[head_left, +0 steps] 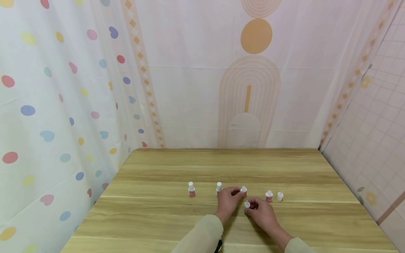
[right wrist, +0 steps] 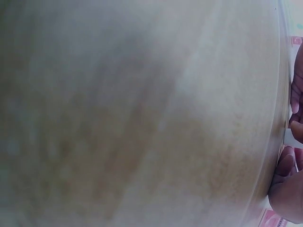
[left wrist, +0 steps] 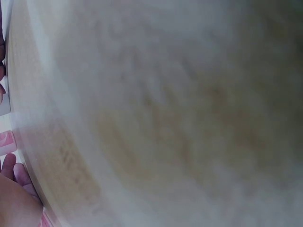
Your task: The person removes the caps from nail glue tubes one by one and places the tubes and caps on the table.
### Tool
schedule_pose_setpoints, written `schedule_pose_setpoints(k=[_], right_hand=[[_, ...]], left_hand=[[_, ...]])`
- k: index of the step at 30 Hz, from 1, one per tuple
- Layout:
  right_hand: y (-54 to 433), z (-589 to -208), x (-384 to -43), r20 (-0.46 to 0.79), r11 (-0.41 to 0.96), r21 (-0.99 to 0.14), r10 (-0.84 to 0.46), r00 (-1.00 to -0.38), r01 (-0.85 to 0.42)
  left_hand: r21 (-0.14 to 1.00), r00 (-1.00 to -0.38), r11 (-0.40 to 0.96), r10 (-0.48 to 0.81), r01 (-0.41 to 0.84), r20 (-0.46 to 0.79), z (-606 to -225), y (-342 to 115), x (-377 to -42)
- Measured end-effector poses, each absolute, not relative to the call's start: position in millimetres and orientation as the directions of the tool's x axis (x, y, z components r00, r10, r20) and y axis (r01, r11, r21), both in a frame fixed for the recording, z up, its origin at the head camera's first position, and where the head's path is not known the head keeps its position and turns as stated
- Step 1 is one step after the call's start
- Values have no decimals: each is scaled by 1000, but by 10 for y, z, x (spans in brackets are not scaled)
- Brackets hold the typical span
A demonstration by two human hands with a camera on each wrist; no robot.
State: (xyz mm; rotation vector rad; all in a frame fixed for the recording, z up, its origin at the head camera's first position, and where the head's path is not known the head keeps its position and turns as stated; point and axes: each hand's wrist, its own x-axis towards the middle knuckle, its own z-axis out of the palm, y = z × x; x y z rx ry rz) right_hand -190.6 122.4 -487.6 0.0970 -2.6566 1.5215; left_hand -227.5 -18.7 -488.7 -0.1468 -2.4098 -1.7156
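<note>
Small white bottles with red-and-white labels stand in a row on the wooden table. My left hand [head_left: 227, 203] holds an uncapped bottle [head_left: 243, 192] upright between thumb and fingers; its pink label edge shows in the left wrist view. Just to the right and nearer, my right hand [head_left: 261, 211] pinches a loose white cap [head_left: 247, 205], its hollow end facing up. Beyond the left hand is a capped bottle [head_left: 219, 186], partly hidden by it. Behind the right hand stands another uncapped bottle [head_left: 269, 196], with a white cap [head_left: 280, 196] beside it on the table.
Another capped bottle [head_left: 191, 189] stands at the left end of the row. The wooden table [head_left: 152, 211] reaches back to a patterned curtain [head_left: 196, 88], with more curtain along both sides. Blurred tabletop fills most of both wrist views.
</note>
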Motion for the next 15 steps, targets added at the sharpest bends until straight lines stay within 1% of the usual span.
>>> schedule_pose_setpoints(k=[15], right_hand=[[1229, -4877, -1867, 107, 477, -874, -6, -994, -97]], left_hand=[[952, -985, 254, 20, 173, 174, -4844, -222, -2219]])
